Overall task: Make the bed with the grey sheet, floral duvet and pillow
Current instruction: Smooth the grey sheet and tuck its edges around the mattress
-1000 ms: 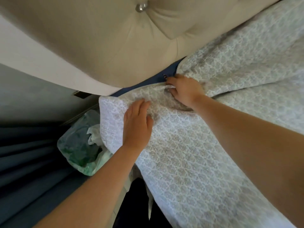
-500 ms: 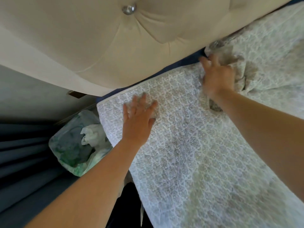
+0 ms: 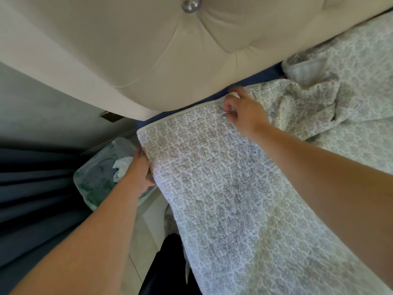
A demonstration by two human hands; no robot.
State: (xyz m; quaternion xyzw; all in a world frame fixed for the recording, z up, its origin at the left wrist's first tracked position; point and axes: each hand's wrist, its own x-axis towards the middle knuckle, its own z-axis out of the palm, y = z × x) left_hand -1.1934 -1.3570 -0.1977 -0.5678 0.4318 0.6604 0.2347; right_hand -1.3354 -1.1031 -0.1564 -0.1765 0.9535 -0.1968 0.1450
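The floral duvet (image 3: 223, 188) is mostly spread; both hands, left hand (image 3: 141, 172) and right hand (image 3: 244, 111), grip its edges, bunched fabric (image 3: 302, 107) remains, and no pillow is placed.

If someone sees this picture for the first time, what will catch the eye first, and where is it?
The floral duvet fills the middle and right, with the left hand gripping its side edge and the right hand pinching its top edge. Above them runs the cream tufted headboard with a silver button. At the left, on the floor, stands a bin lined with a clear bag.
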